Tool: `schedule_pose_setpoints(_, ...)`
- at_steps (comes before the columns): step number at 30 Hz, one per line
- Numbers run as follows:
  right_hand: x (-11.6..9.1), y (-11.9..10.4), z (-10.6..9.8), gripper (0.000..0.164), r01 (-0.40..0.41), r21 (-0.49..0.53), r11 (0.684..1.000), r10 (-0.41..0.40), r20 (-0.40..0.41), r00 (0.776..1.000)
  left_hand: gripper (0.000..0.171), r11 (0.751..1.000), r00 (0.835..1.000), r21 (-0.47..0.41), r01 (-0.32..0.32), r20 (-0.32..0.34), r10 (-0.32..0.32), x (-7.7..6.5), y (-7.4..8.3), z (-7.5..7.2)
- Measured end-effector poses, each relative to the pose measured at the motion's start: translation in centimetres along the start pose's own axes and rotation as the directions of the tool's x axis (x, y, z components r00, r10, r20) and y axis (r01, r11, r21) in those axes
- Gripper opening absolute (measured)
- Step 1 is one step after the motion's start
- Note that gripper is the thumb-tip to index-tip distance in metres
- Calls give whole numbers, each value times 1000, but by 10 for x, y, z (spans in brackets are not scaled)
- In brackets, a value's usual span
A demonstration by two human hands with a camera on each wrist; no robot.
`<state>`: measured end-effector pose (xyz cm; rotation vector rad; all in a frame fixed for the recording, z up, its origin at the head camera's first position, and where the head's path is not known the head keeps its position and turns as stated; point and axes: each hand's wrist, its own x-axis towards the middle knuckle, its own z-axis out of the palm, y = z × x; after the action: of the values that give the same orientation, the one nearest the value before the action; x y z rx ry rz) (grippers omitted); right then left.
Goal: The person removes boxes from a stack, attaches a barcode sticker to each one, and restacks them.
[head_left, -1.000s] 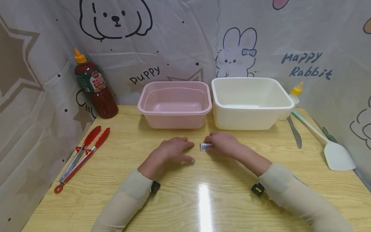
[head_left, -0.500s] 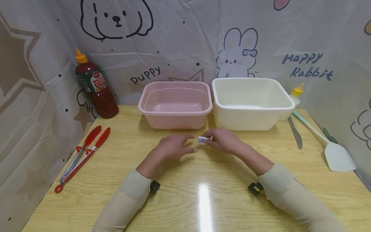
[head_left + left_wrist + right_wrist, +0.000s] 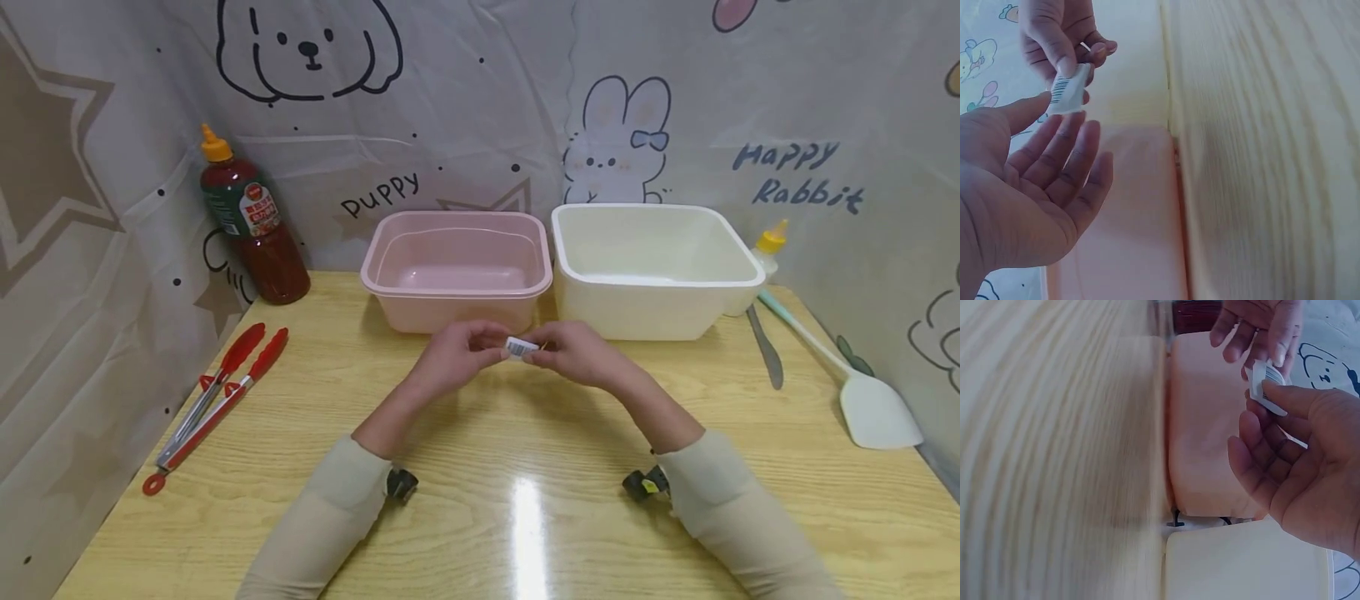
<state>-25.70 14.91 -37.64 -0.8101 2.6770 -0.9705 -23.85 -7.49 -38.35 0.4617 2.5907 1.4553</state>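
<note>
A small flat white piece with a printed barcode (image 3: 521, 347) is held in the air between both hands, in front of the pink bin (image 3: 457, 312). My right hand (image 3: 581, 354) pinches its right end, thumb on the near face. At its other end the thumb and fingertips of my left hand (image 3: 453, 358) hold the edge. In the left wrist view the barcode piece (image 3: 1069, 94) appears thin and tilted. The right wrist view has the white piece (image 3: 1264, 387) with a bent or folded edge; its exact kind cannot be told.
Beside the pink bin stands a white bin (image 3: 645, 312). Red-tipped tongs (image 3: 217, 404) and a red sauce bottle (image 3: 255, 233) are at left. A white spatula (image 3: 877, 408), a grey knife (image 3: 765, 350) and a yellow-capped bottle (image 3: 768, 246) lie or stand at right.
My right hand has lifted the barcode piece from the table, up and slightly left. My left hand has moved up and right and has taken hold of its left end.
</note>
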Motion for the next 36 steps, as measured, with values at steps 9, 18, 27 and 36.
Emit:
schedule_pose_setpoints(9,0,0,4,28,-43,173,984,44,-2,999,25,990,997,-124,74,-17,-76,-2,1,3)
schedule_pose_setpoints(18,1,1,8,24,-50,284,958,82,-104,991,20,969,994,-237,67,-70,-86,-1,1,4)
schedule_pose_setpoints(27,-1,5,11,24,-36,270,962,76,-139,987,16,979,992,-194,68,-88,-87,0,2,6)
schedule_pose_setpoints(36,1,6,13,21,-21,284,959,73,-174,982,15,984,989,-146,104,-91,-119,0,4,6)
